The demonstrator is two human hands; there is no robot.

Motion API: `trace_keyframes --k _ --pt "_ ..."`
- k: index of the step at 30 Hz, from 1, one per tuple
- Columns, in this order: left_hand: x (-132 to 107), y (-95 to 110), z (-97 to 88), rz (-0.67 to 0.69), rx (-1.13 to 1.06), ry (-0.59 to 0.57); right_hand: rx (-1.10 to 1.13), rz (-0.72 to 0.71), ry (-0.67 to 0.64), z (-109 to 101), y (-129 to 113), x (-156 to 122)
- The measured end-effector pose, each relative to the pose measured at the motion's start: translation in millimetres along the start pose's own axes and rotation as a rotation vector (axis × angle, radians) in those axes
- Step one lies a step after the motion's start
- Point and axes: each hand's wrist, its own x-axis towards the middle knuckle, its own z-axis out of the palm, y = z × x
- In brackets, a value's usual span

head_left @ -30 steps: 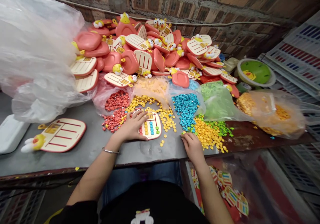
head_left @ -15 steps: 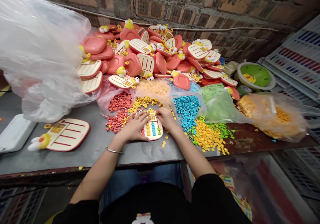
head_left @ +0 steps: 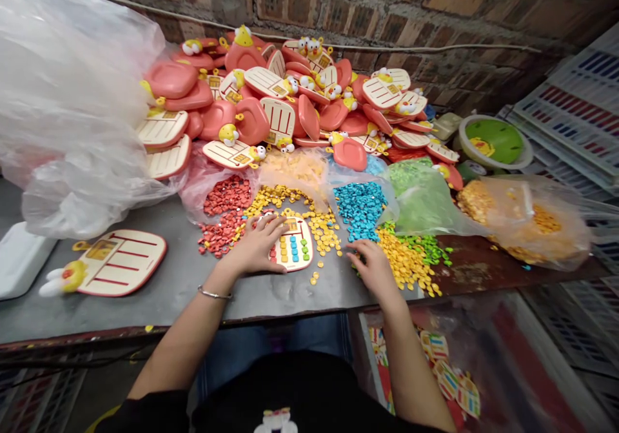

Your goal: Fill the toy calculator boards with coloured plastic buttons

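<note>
My left hand (head_left: 258, 246) lies spread over the left part of a cream toy board (head_left: 298, 252), pressing it to the metal tabletop. Small blue, yellow, green and red beads sit in rows on the board. My right hand (head_left: 373, 266) hovers low with its fingers apart, just below a heap of blue beads (head_left: 358, 208) and left of loose yellow beads (head_left: 403, 259). Red beads (head_left: 223, 217) lie beyond my left hand. I cannot tell whether my right fingers hold a bead.
Behind the beads rises a heap of salmon-pink toy shells and cream boards (head_left: 271, 104). A plastic sheet (head_left: 72, 117) bulges at left, beside a finished duck-headed board (head_left: 116, 263). Bagged beads (head_left: 525, 220) lie at right. A bin (head_left: 445, 368) of striped pieces sits below the table edge.
My right hand has left the board and moved right and nearer me, to the bead heaps. My left hand stays on the board.
</note>
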Motion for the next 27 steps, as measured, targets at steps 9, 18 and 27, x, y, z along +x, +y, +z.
trace_keyframes --k 9,18,27 --pt "0 -1 0.6 -0.003 -0.002 -0.01 0.049 0.025 0.064 32 3 -13" --pt "0 -1 0.4 0.007 0.008 -0.016 0.295 -0.169 -0.046 45 -37 58" --pt "1 0 0.8 -0.002 0.04 -0.008 0.021 -0.382 -0.14 79 -38 109"
